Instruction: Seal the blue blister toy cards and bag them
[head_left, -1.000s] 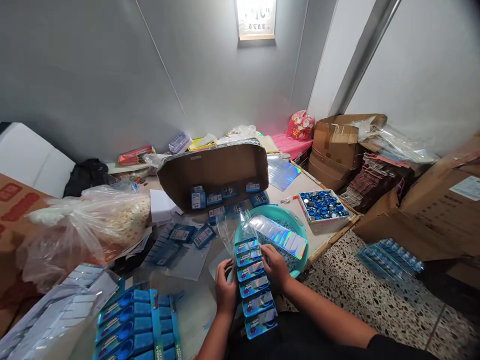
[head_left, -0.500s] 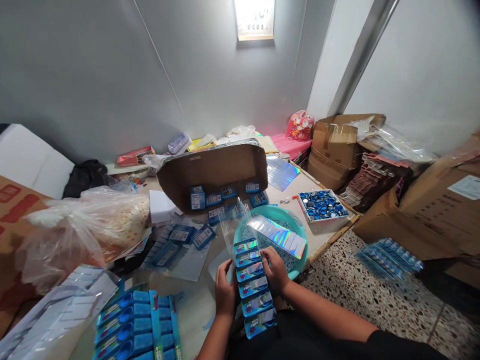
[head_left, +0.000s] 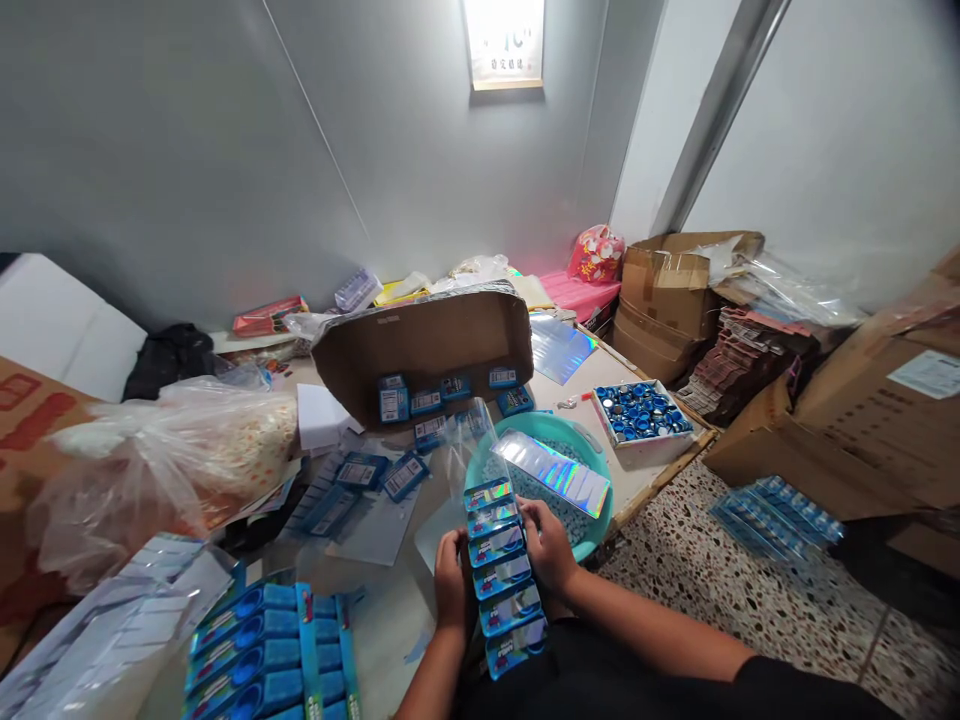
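Observation:
Between my hands is a long strip of joined blue printed cards [head_left: 501,577] with shiny silver patches. My left hand [head_left: 453,580] is closed on its left edge, and my right hand [head_left: 549,540] grips the right edge near the top. A clear plastic sleeve [head_left: 466,448] stands out beyond the strip's far end. Just past my hands sits a turquoise basin [head_left: 604,530] of small pale pieces, with a silver holographic strip [head_left: 553,472] lying across it. The undersides of the cards and some of my fingertips are hidden.
A brown cardboard box [head_left: 420,350] stands open behind, with several blue packs [head_left: 406,476] in and before it. At right is a white tray [head_left: 643,442] of blue round pieces. Blue blister packs [head_left: 270,640] are stacked front left, near a plastic bag [head_left: 180,450]. Cartons [head_left: 885,400] stand right.
My hands keep hold of the card strip, almost in the same place. The clear sleeve at its far end has shifted shape slightly. The whole view has moved a little.

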